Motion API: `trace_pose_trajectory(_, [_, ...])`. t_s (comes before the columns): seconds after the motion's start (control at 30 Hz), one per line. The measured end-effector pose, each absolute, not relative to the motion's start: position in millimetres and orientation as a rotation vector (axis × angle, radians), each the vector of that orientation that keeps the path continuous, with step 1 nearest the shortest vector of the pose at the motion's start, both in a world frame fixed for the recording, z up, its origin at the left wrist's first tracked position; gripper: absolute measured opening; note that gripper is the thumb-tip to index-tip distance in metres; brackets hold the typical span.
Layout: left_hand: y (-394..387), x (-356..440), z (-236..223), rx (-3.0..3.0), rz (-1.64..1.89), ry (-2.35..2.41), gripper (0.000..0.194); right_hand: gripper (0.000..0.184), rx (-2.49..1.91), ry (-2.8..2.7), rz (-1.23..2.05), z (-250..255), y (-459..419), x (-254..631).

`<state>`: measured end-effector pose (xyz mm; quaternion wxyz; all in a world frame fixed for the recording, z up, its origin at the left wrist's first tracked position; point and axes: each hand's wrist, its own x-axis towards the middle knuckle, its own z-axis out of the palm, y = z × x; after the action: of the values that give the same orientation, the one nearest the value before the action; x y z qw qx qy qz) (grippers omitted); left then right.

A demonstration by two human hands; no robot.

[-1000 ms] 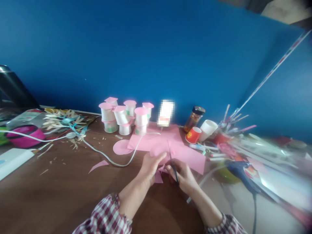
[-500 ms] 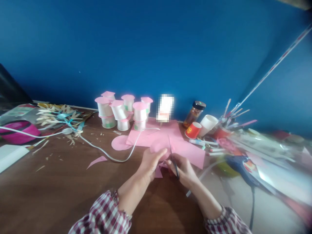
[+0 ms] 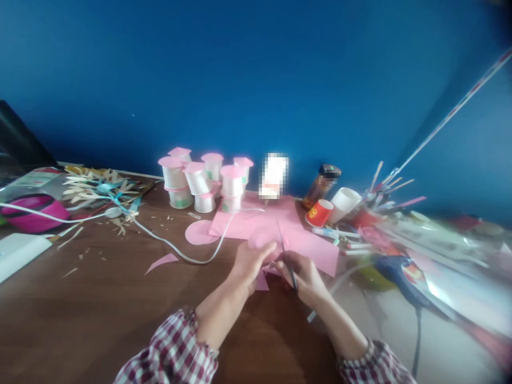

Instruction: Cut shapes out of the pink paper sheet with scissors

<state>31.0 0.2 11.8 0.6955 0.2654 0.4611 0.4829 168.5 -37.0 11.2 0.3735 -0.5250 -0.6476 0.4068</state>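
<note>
My left hand (image 3: 248,263) pinches a piece of pink paper (image 3: 261,241) above the brown table (image 3: 100,298). My right hand (image 3: 304,276) grips dark scissors (image 3: 287,261), whose blades point up into that paper. Small pink offcuts (image 3: 262,281) lie under my hands. More pink sheets (image 3: 316,250) are spread just behind them, with a cut pink disc (image 3: 199,232) to the left.
Several white cups with pink paper lids (image 3: 206,178) stand at the back by the blue wall. A white cable (image 3: 176,250) crosses the table. A jar (image 3: 323,184), red cup (image 3: 318,213) and white cup (image 3: 344,204) stand at right, beside markers and a blue glue gun (image 3: 400,272). Straw scraps (image 3: 100,189) lie at left.
The view has shifted slightly. Both hands stay on the pink paper and scissors, a little higher in the picture.
</note>
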Motion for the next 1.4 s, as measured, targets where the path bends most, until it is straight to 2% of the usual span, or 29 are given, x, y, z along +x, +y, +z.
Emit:
trace_pose_trajectory(0.43, [1.8, 30.4, 13.2, 0.607, 1.072, 1.073, 0.034, 0.019, -1.337, -1.667, 1.056, 7.6, -34.3, 174.0])
trace_pose_trajectory(0.8, [6.0, 30.6, 1.7, 0.647, 1.092, 1.011, 0.036, 0.022, -1.332, -1.688, 1.037, 5.3, -34.1, 174.9])
trace_pose_trajectory(1.1, [4.3, 30.2, 16.0, 0.593, 1.057, 1.084, 0.028, 0.019, -1.361, -1.710, 1.034, 10.7, -33.5, 175.4])
trace_pose_trajectory(1.4, [4.7, 27.5, 16.3, 0.585, 1.051, 1.115, 0.031, 0.025, -1.391, -1.735, 1.028, 14.1, -34.0, 175.9])
